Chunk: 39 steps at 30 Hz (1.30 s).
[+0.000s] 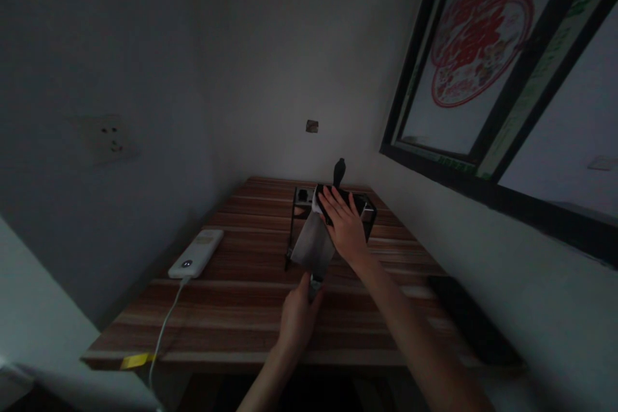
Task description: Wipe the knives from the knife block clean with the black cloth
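Observation:
My left hand is closed around the handle of a cleaver, its broad grey blade pointing away from me. At the far end of the blade, my right hand presses a dark pad with a white edge, its fingers fairly straight over it; whether this is a cloth or a sponge I cannot tell. Just behind both hands stands a knife rack with a dark frame, partly hidden by the blade and my right hand. A black knife handle sticks up from the rack's back.
A white power bank with a white cable lies on the left of the striped wooden table. Yellow tape marks the front edge. A flat dark object lies at the right, by the wall below a framed window.

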Motion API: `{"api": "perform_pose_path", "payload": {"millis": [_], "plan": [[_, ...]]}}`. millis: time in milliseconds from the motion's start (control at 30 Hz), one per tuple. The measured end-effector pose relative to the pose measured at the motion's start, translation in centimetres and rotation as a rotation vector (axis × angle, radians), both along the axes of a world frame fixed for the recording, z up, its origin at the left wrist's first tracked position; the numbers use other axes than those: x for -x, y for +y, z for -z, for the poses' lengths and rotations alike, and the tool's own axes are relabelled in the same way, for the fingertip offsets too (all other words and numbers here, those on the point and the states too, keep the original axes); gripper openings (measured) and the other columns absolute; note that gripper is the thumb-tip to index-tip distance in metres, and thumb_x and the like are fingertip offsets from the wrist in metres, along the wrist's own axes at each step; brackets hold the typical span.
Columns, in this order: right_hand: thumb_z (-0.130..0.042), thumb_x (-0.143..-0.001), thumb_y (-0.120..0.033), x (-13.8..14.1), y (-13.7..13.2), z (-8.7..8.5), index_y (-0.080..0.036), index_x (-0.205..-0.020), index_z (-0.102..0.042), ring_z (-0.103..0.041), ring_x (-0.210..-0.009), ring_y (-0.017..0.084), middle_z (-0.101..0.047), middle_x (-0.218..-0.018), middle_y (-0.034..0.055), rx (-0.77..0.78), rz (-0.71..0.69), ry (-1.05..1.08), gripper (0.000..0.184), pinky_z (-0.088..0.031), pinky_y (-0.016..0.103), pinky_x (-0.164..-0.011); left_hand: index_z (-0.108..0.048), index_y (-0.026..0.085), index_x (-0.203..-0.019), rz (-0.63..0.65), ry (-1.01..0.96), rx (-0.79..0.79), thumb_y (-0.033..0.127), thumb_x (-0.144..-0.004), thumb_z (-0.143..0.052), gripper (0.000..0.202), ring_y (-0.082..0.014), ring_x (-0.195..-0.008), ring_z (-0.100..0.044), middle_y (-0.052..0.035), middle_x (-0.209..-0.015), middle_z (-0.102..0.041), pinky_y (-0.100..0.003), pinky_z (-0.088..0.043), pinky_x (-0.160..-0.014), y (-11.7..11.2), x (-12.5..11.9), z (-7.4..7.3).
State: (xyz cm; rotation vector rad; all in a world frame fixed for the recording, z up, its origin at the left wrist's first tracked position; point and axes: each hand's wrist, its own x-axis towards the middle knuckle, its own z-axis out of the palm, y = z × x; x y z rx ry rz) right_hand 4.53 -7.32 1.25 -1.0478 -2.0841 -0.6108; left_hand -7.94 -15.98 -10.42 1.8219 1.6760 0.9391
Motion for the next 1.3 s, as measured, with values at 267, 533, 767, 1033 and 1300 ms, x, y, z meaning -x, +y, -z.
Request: {"api": "perform_pose_path", "payload": {"millis": [267, 533, 767, 1033, 1300], "plan": [[-0.038, -0.088, -0.015, 1.0, -3.3, 2.8, -0.022, -0.140, -0.026, -0.020, -0.135, 0.019, -0.034, -0.142, 0.0027, 0.107, -0.098, -0.043, 0.053, -0.013, 0.051, -0.110, -0.042, 0.012, -0.127, -0.014, 0.078, 0.052, 0.030, -0.085, -0.043, 0.046, -0.0260, -0.094, -0.062, -0.0151, -0.102, -0.066, -0.029, -0.044, -0.076, 0.0, -0.1, -0.5], [-0.039, -0.084, -0.010, 2.3, -6.6, 5.9, -0.020, -0.138, -0.028, -0.021, -0.135, 0.018, -0.036, -0.141, 0.0041, 0.179, -0.193, -0.121, 0.057, -0.018, 0.050, -0.110, -0.054, 0.011, -0.111, 0.041, -0.054, 0.041, 0.017, -0.078, -0.048, 0.034, -0.0242, -0.092, -0.064, -0.0151, -0.097, -0.068, -0.027, -0.046, -0.075, 0.0, 0.2, -0.1], [-0.037, -0.084, -0.010, 2.7, -7.8, 7.4, -0.017, -0.133, -0.038, -0.024, -0.134, 0.018, -0.040, -0.139, 0.0043, 0.242, -0.275, -0.118, 0.049, -0.020, 0.048, -0.109, -0.063, 0.008, -0.103, 0.024, -0.029, -0.005, 0.014, -0.080, -0.041, 0.033, -0.0276, -0.087, -0.064, -0.0173, -0.094, -0.068, -0.030, -0.046, -0.075, 0.8, 0.1, 1.8], [-0.037, -0.083, -0.009, 2.6, -7.7, 7.3, -0.016, -0.131, -0.040, -0.024, -0.134, 0.016, -0.040, -0.139, 0.0040, 0.259, -0.296, -0.101, 0.048, -0.019, 0.047, -0.110, -0.062, 0.009, -0.105, 0.021, -0.012, 0.001, 0.016, -0.081, -0.039, 0.034, -0.0272, -0.089, -0.063, -0.0172, -0.095, -0.068, -0.029, -0.046, -0.077, 0.5, 0.2, 1.2], [-0.044, -0.084, -0.014, 2.4, -6.8, 6.5, -0.019, -0.138, -0.030, -0.019, -0.135, 0.018, -0.032, -0.144, 0.0032, 0.206, -0.222, -0.191, 0.056, -0.016, 0.046, -0.111, -0.059, 0.010, -0.103, 0.038, 0.001, 0.081, 0.017, -0.081, -0.041, 0.029, -0.0237, -0.090, -0.064, -0.0157, -0.093, -0.068, -0.026, -0.045, -0.072, 0.3, 0.2, 0.0]]}}
